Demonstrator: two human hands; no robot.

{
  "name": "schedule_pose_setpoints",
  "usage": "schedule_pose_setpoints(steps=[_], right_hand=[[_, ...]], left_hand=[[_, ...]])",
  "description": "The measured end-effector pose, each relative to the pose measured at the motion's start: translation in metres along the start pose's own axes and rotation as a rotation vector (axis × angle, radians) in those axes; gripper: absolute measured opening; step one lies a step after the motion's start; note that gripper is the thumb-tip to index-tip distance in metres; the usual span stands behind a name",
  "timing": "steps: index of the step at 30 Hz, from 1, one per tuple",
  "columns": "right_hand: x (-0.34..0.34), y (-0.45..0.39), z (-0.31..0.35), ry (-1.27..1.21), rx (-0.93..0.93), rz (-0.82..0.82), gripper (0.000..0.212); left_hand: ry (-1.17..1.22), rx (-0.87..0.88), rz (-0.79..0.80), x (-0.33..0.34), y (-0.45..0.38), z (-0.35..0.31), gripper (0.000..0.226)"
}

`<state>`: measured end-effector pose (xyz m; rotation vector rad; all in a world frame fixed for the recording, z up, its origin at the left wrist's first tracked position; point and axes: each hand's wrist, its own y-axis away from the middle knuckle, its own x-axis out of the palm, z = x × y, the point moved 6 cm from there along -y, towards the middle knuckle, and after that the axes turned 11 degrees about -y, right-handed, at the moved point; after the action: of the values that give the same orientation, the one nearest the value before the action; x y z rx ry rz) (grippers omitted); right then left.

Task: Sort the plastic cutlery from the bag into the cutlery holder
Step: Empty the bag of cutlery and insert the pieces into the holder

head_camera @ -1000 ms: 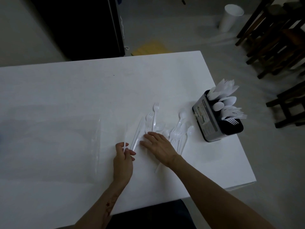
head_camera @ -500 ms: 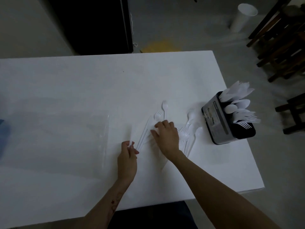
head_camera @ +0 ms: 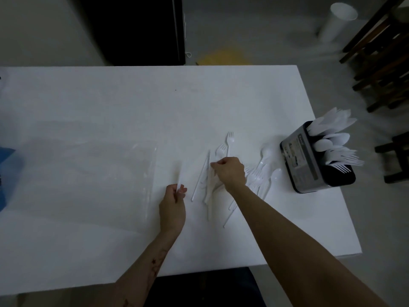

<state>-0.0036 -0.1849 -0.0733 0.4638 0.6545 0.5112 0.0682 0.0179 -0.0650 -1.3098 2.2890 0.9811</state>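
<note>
Loose white plastic forks, spoons and knives (head_camera: 261, 173) lie scattered on the white table (head_camera: 132, 103), right of centre. My left hand (head_camera: 173, 202) grips a white plastic piece (head_camera: 179, 176) that sticks up from its fingers. Over the pile, my right hand (head_camera: 230, 171) has its fingers curled round white cutlery (head_camera: 210, 187); which piece it holds I cannot tell. A single fork (head_camera: 230, 139) lies just beyond that hand. The black cutlery holder (head_camera: 309, 165) stands near the table's right edge, with knives, spoons and forks sticking out of separate sections. The clear plastic bag (head_camera: 93, 169) lies flat at the left.
The table's right edge runs just past the holder. On the floor beyond are dark wooden chairs (head_camera: 385, 63), a white cup-shaped bin (head_camera: 336, 21) and a yellow patch (head_camera: 221, 56). Something blue (head_camera: 8, 173) sits at the table's far left.
My right hand has moved from lying flat on the pile to curling round cutlery and lifting it. My left hand keeps hold of its piece.
</note>
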Motion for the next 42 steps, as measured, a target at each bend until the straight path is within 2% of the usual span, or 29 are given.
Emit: schedule_pose_setpoints(steps=[5,10,13,16,20,23,28,32,34,36,39,42], right_hand=[[-0.011,0.014,0.004,-0.288,0.027,0.027,0.013],[0.0,0.028,0.015,-0.462,0.086,0.179,0.011],[0.006,0.031,0.017,-0.426,0.041,0.194,0.012],[0.011,0.026,0.013,-0.332,-0.053,0.156,0.021],[0.02,0.026,0.004,0.186,-0.168,0.09,0.034],[0.029,0.031,0.001,0.357,-0.184,0.104,0.033],[0.03,0.024,-0.005,0.312,-0.089,0.137,0.019],[0.02,0.028,0.0,-0.14,0.051,0.237,0.017],[0.019,0.032,0.005,-0.215,0.082,0.295,0.018],[0.023,0.035,0.007,-0.2,0.059,0.338,0.02],[0.03,0.033,0.01,-0.165,-0.02,0.314,0.027],[0.03,0.027,0.011,0.191,-0.171,0.132,0.032]], left_hand=[[0.061,0.004,0.028,0.001,-0.003,-0.009,0.02],[0.072,0.05,0.099,0.006,-0.003,-0.016,0.018],[0.131,0.075,0.201,0.011,0.0,-0.019,0.016],[0.045,0.09,0.214,0.011,-0.001,-0.018,0.017],[0.033,0.043,0.151,0.006,-0.007,-0.01,0.018],[0.029,0.036,0.138,0.002,-0.007,-0.007,0.02],[0.07,0.021,0.09,-0.001,-0.006,-0.004,0.016],[0.144,0.003,0.155,0.007,-0.006,0.003,0.017],[0.144,0.015,0.209,0.011,-0.004,0.003,0.017],[0.204,0.026,0.272,0.015,-0.001,0.0,0.015],[0.157,0.017,0.293,0.013,0.0,0.0,0.017],[0.141,-0.024,0.225,0.007,-0.002,0.007,0.023]])
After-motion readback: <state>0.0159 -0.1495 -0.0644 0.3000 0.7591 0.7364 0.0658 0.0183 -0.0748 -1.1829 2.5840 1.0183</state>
